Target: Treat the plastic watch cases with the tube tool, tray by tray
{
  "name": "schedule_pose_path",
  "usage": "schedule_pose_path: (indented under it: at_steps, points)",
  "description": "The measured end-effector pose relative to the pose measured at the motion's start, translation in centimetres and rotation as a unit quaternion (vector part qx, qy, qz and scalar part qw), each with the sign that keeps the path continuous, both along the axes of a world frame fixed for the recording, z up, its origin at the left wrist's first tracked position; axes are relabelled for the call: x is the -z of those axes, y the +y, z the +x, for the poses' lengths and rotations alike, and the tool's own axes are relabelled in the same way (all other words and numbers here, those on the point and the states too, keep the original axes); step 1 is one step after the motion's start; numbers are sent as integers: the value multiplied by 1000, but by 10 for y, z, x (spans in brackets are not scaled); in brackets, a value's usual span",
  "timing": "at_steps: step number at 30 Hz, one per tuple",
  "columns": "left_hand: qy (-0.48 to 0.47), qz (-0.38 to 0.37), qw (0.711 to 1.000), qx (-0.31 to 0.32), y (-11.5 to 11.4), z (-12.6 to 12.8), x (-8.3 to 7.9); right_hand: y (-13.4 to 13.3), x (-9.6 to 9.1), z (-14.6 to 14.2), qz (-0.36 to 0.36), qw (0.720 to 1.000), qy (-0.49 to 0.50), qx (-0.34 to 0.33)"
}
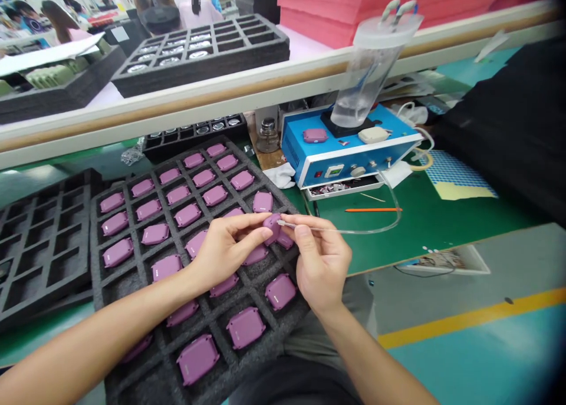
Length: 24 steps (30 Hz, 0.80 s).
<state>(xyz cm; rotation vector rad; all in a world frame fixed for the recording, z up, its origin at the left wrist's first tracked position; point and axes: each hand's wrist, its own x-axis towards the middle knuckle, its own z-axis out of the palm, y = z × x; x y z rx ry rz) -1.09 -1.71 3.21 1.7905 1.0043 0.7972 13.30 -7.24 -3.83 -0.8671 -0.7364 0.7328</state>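
Note:
Between the thumb and fingers of my left hand (232, 243) is a purple watch case (273, 225), tilted up above the tray. My right hand (322, 254) pinches a thin needle-tipped dispensing tube (349, 232), its tip touching or very near the side of that case. From the tube's rear end a clear hose curves back toward the blue machine. Below both hands lies a black foam tray (132, 278) whose compartments hold several more purple watch cases (246, 327). My left forearm covers some of the compartments.
A blue dispensing machine (354, 151) carries a clear canister (365, 69), a purple case and a cream case. An orange stick (374, 210) lies on the green table. Another foam tray (48, 240) is at left. Overhead, a shelf (239, 86) bears trays and pink foam. People sit beyond.

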Motion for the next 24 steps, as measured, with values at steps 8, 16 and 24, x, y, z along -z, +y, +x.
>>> schedule_pose_path:
  at_steps: [8,16,24]
  points:
    - [30,38,999,1,4,-2,1,3,2,1,17,1000,1,-11]
    - [29,24,999,0,2,-2,0,3,2,1,4,1000,2,-10]
    - [37,28,999,-2,2,-2,0,4,3,0,11,1000,9,-14]
